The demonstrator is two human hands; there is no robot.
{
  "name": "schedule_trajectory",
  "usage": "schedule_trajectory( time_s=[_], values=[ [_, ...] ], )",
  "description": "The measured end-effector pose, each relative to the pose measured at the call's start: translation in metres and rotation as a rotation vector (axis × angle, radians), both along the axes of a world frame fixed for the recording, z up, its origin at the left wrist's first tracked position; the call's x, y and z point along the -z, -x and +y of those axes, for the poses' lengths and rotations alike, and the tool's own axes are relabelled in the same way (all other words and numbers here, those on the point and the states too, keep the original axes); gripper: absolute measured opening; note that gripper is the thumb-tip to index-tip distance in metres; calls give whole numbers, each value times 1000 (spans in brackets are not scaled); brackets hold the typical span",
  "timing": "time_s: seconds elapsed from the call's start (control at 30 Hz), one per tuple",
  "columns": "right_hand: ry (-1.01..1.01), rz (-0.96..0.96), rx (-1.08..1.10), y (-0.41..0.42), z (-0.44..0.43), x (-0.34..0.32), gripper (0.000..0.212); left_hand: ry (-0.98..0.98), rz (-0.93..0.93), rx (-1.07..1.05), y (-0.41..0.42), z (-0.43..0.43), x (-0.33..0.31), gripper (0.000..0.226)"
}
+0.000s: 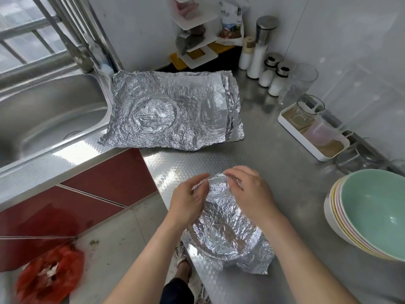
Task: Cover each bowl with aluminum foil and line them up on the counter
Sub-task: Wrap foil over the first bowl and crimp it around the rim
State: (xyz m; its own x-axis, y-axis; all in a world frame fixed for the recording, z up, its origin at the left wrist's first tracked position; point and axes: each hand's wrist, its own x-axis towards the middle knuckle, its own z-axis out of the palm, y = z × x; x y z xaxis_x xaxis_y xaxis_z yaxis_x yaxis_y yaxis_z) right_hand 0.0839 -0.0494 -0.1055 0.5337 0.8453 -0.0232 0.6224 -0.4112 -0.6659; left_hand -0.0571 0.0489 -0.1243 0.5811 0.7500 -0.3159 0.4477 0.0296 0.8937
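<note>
Both hands are on the far rim of the foil-wrapped bowl (223, 233) at the front edge of the counter (295, 172). The left hand (188, 200) pinches the wrap and the right hand (252, 194) curls over it. Loose foil (252, 264) flares on the near side, and the bare bowl stack (372, 211) lies to the right, nearer the right hand.

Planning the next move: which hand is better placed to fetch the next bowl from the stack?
Probably the right hand: the stack of bowls sits on its side of the counter, while the left hand would have to cross the foil-covered bowl.
</note>
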Motion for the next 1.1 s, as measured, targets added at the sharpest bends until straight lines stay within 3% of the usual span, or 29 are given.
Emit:
schedule_trajectory(
  time_s=[0.37, 0.6, 0.73, 0.9, 0.97, 1.1],
  values=[
    [157, 62, -146, -8, 22, 1, 15, -230, 82, 35, -1, -2, -2, 20],
    [180, 139, -193, -9, 22, 2, 23, -3, 64, 219, -6, 6, -8, 39],
    [201, 163, -236, -6, 24, 0, 21, -37, 52, 279, -8, 8, -5, 27],
    [142, 249, -103, -20, 9, -16, 34, -138, 55, 229, -2, 2, -8, 22],
    [122, 237, -40, -31, -6, -17, 35, -185, 72, 175, 5, 5, -6, 31],
    [-5, -15, 214, -32, -36, -4, 33, -137, 32, -120, 13, 11, 0, 39]
  ],
)
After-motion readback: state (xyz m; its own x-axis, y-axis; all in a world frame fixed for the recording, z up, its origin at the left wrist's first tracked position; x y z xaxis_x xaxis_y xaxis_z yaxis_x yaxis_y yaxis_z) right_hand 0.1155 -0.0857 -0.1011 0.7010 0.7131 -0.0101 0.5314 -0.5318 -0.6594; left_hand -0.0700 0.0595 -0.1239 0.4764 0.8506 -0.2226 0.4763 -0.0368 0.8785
